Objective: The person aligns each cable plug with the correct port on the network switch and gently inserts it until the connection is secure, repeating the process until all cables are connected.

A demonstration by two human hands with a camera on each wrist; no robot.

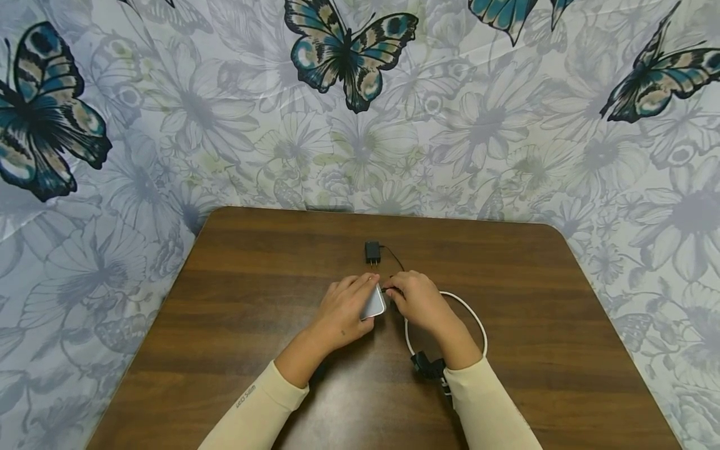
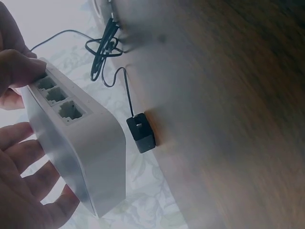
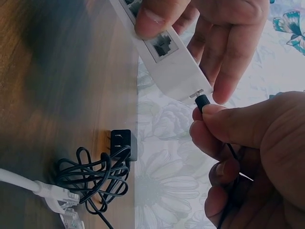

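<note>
My left hand (image 1: 345, 312) grips a white router (image 1: 374, 304) on the left of centre, tilted up off the table. Network sockets (image 2: 57, 96) line its narrow side, and in the right wrist view a thumb (image 3: 153, 24) covers part of that row. My right hand (image 1: 419, 303) pinches the black barrel plug (image 3: 202, 101) of a thin power cable between thumb and finger. The plug's metal tip is right at a small round socket in the router's end. Behind the hands lies a black power adapter (image 1: 372, 252), its prongs facing me.
A coil of black cable (image 3: 95, 179) lies by the adapter. A white network cable (image 1: 477, 315) loops around the right wrist, its clear plug (image 3: 62, 193) on the wooden table (image 1: 236, 300). Beyond the table's far edge hangs a butterfly-patterned cloth (image 1: 365, 144).
</note>
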